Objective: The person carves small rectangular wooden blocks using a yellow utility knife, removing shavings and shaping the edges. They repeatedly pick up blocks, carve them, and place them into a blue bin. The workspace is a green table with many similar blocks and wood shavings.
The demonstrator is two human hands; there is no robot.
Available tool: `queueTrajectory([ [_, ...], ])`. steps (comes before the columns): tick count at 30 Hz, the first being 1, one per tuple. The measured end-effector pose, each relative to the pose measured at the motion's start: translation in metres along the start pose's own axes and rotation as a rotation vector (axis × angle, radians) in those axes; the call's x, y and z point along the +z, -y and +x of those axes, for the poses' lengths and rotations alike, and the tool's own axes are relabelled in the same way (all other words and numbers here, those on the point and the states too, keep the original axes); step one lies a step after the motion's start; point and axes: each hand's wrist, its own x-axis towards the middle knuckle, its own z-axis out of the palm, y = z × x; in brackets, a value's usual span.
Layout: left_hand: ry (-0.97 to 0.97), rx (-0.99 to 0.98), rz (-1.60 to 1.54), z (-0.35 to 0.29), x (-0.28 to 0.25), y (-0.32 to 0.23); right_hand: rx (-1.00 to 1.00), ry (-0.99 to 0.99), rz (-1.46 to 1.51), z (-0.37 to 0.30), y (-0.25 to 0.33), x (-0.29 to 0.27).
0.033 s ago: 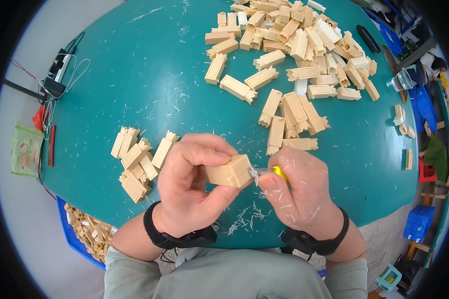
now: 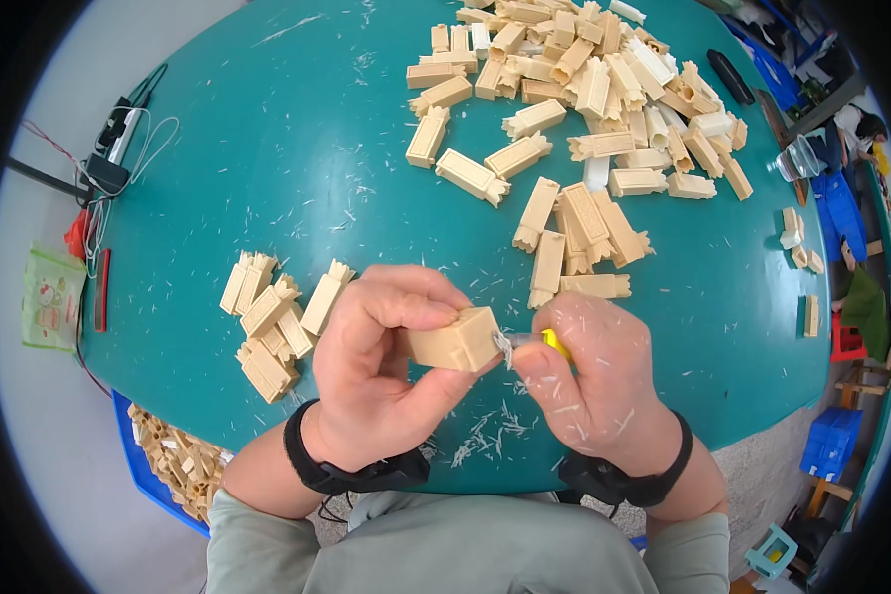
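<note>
My left hand (image 2: pixel 381 361) holds a beige plastic block (image 2: pixel 450 342) between thumb and fingers, its square end turned to the right. My right hand (image 2: pixel 599 371) is closed around a small yellow-handled knife (image 2: pixel 556 345). The metal tip of the knife meets the block's right end, where pale curled shavings (image 2: pixel 506 346) cling. Most of the handle is hidden in the fist. Bits of shaving stick to the right hand, and more lie scattered on the green table (image 2: pixel 267 168) below. Just left of my left hand lies a small group of similar blocks (image 2: pixel 267 317).
A large heap of beige blocks (image 2: pixel 594 89) covers the far right of the table, with several nearer ones (image 2: pixel 589 228). A blue bin (image 2: pixel 144 475) full of pieces stands at lower left. Cables and a power strip (image 2: pixel 119 139) run along the left edge. A clear cup (image 2: pixel 797 158) sits far right.
</note>
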Motion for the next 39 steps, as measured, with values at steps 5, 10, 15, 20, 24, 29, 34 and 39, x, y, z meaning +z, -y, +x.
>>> queueTrajectory([
  [5,0.139,0.032,-0.048,0.002,0.001,-0.002,0.037,-0.019,-0.050,0.001,-0.007,-0.001],
  [10,0.213,-0.065,-0.113,0.002,-0.001,-0.006,0.195,0.033,0.059,0.004,-0.004,-0.006],
  [15,0.123,-0.146,-0.117,0.011,-0.005,-0.003,0.141,0.004,0.145,0.003,-0.002,-0.012],
  [20,0.029,-0.156,-0.265,0.008,0.001,-0.002,0.203,0.044,0.173,0.004,0.004,-0.010],
  [24,0.074,-0.084,-0.098,0.004,-0.007,0.005,0.144,0.060,0.189,0.002,0.000,-0.008],
  [29,0.231,-0.013,0.170,0.015,-0.016,-0.002,0.010,0.065,0.152,0.002,0.000,-0.012],
  [34,0.086,-0.143,-0.247,0.007,-0.001,-0.001,-0.024,0.051,0.138,0.003,0.000,-0.010],
  [39,0.123,-0.115,-0.270,0.007,-0.002,0.001,-0.031,0.072,0.084,0.003,-0.002,-0.009],
])
